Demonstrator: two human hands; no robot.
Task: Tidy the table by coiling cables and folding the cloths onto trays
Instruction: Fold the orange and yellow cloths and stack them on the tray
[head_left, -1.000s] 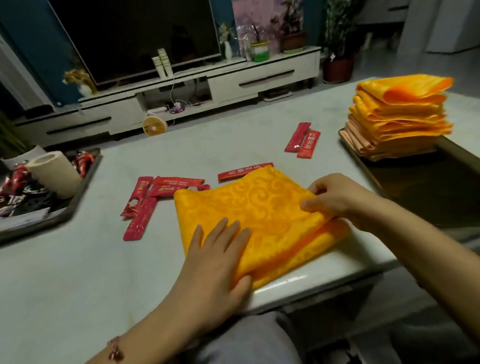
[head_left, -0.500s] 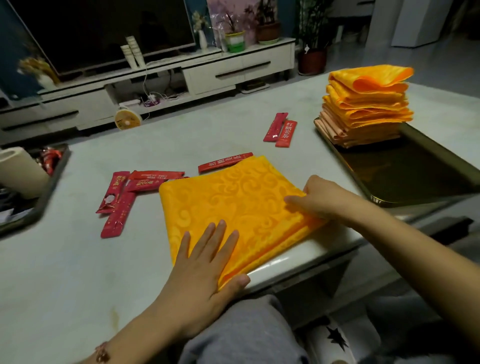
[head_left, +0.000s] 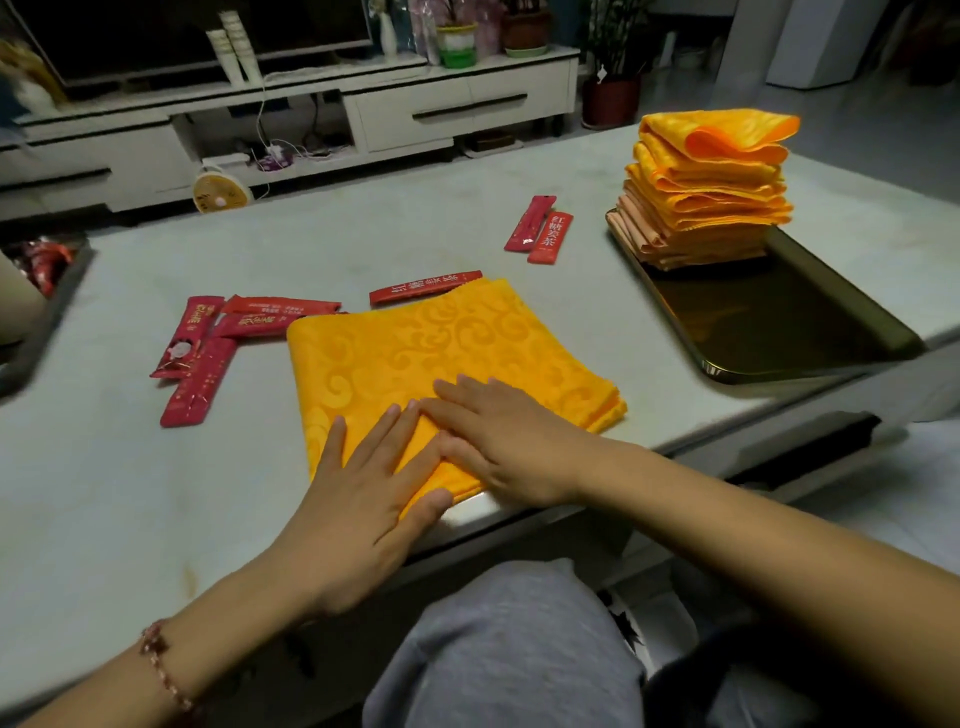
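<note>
The left hand (head_left: 358, 483) and right hand (head_left: 504, 441) lay flat, gripping nothing, on the cloth (head_left: 441, 338); the tray (head_left: 779, 322) stood rightward, nearer the right hand.

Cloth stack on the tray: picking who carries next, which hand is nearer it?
Right. The right hand rests on the flat cloth, below-left of the stack; the left hand lies farther left.

Red sachets (head_left: 197, 382) lie clustered at the left of the pale worktop (head_left: 363, 234), a single sachet (head_left: 425, 287) mid-worktop, a pair (head_left: 550, 236) farther right. Beyond stand a white TV cabinet (head_left: 457, 104), a small round fan (head_left: 221, 193) and a potted plant (head_left: 610, 98).
</note>
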